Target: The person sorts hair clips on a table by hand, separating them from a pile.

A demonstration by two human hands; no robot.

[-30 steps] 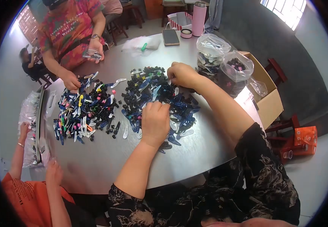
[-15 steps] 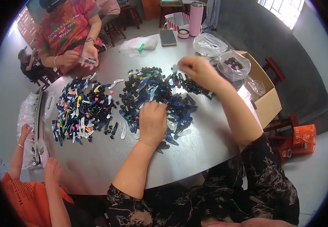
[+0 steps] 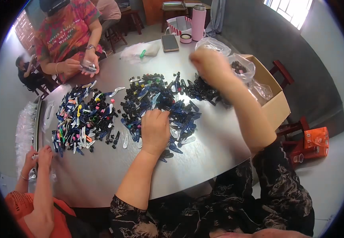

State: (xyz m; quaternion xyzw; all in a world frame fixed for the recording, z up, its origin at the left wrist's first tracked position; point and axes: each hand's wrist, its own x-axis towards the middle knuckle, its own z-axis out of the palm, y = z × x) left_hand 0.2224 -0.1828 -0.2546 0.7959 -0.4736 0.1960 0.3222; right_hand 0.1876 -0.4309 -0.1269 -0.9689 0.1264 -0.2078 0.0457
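My left hand [image 3: 155,131] rests on the near side of a mixed pile of hair clips [image 3: 144,99], mostly black and dark blue with some white ones. Its fingers are curled down; the tips and anything in them are hidden. Above the far right of the table, my right hand [image 3: 211,65] is smeared by motion, so its grip does not show. Beneath and beside it lies a heap of black clips [image 3: 201,89]. Just beyond that hand is a clear plastic bag [image 3: 215,44], and another bag [image 3: 243,68] with dark and pink pieces stands to its right.
A second clip pile [image 3: 82,119] lies left. Across the table a person's hands [image 3: 86,67] hold a small clear bag; another person's hands [image 3: 41,156] work at lower left. A cardboard box [image 3: 277,105], phone [image 3: 169,43] and pink bottle [image 3: 198,23] stand at the far side.
My right hand has lifted slightly from the black clips toward the plastic bags and blurred. My left hand stays on the pile. The lower-left person's hands have come together.
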